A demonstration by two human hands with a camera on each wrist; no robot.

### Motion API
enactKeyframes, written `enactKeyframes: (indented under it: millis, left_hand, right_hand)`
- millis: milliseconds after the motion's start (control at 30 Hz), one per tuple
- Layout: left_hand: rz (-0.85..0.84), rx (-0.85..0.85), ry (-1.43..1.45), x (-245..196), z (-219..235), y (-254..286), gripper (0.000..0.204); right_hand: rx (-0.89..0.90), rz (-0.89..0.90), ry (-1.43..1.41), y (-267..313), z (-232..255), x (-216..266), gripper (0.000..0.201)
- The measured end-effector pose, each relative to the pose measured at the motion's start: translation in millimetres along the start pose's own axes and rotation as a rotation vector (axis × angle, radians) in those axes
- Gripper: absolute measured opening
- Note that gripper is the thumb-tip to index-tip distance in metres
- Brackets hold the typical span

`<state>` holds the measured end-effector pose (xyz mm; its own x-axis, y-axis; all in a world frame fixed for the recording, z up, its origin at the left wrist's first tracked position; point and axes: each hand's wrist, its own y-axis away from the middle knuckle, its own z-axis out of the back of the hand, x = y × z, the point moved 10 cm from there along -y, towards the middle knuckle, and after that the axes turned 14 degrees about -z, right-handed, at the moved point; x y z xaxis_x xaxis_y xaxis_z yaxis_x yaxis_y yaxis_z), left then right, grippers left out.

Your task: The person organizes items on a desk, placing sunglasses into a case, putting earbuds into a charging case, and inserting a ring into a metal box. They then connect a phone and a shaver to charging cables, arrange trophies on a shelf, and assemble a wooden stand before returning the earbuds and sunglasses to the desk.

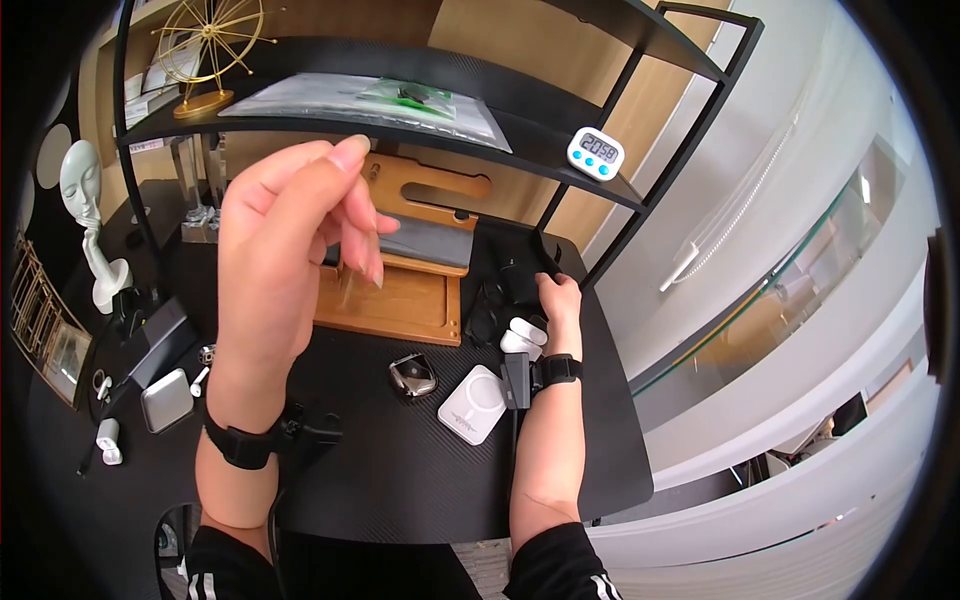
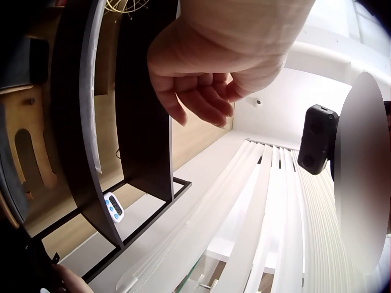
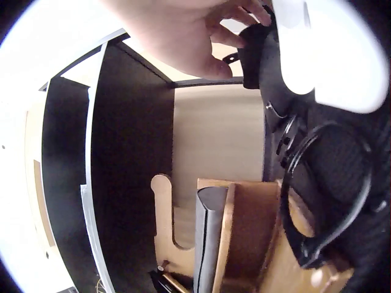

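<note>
My left hand (image 1: pixel 290 220) is raised over the desk, its fingers loosely bent. In the left wrist view this hand (image 2: pixel 208 67) has nothing between its fingers. My right hand (image 1: pixel 560 297) reaches to the far right corner of the desk. There it grips a soft-looking black pouch (image 3: pixel 252 58) with a small tab, thumb on one side and fingers over the other. Black-framed glasses (image 3: pixel 360 195) lie near it. A white earbud case (image 1: pixel 522 338) sits beside my right wrist, and a white magnetic power bank (image 1: pixel 472 405) lies closer to me.
A wooden organizer (image 1: pixel 390 305) holding a grey case (image 1: pixel 430 243) stands at the back. A smartwatch (image 1: pixel 413 376) lies mid-desk. Above is a black shelf (image 1: pixel 540 150) with a white timer (image 1: pixel 596 153). A white face sculpture (image 1: pixel 85 190) and a silver square case (image 1: pixel 167 400) are at left.
</note>
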<state>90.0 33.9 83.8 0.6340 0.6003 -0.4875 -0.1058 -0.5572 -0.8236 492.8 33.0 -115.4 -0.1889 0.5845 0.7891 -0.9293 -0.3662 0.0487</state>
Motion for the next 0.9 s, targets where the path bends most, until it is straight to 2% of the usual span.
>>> enactKeyframes:
  millis: [133,200,267,400,467,533,567,600,667,700,733,800,833,900]
  left_hand:
    - [-0.003,0.002,-0.006,-2,0,0,0.034]
    - [-0.003,0.0,0.014,-2,0,0,0.034]
    - [0.025,0.005,-0.038,1,-4,2,0.035]
    - [0.154,0.092,-0.093,21,-21,13,0.034]
    - [0.162,0.209,-0.109,32,-35,19,0.031]
    - [0.245,0.403,-0.272,46,-48,31,0.029]
    - [0.283,0.512,-0.458,62,-46,41,0.029]
    - [0.283,0.514,-0.455,66,-47,45,0.029]
    - [0.135,0.83,-0.959,73,-55,60,0.031]
    - [0.088,0.899,-1.103,85,-51,71,0.036]
    - [0.086,0.9,-1.103,91,-52,77,0.036]
    - [0.218,1.198,-1.269,118,-51,105,0.036]
    - [0.214,1.201,-1.271,126,-53,112,0.036]
    - [0.324,1.336,-1.273,150,-54,136,0.036]
  right_hand:
    - [0.008,0.03,0.109,10,11,15,0.057]
    - [-0.032,0.311,0.096,19,20,43,0.054]
    - [0.175,0.299,0.043,46,28,61,0.048]
    - [0.213,0.448,-0.049,96,63,97,0.049]
    - [0.227,0.486,-0.06,121,72,106,0.049]
    - [0.401,0.523,0.017,148,60,113,0.05]
    - [0.43,0.554,0.129,158,54,114,0.054]
    - [0.502,0.588,0.173,163,39,112,0.059]
    - [0.581,0.632,0.38,173,20,104,0.062]
    - [0.594,0.636,0.496,177,11,98,0.063]
    - [0.559,0.607,0.597,178,6,94,0.063]
    - [0.539,0.589,0.692,180,-5,93,0.062]
    - [0.57,0.558,0.704,187,-4,96,0.061]
    - [0.587,0.554,0.666,194,1,100,0.06]
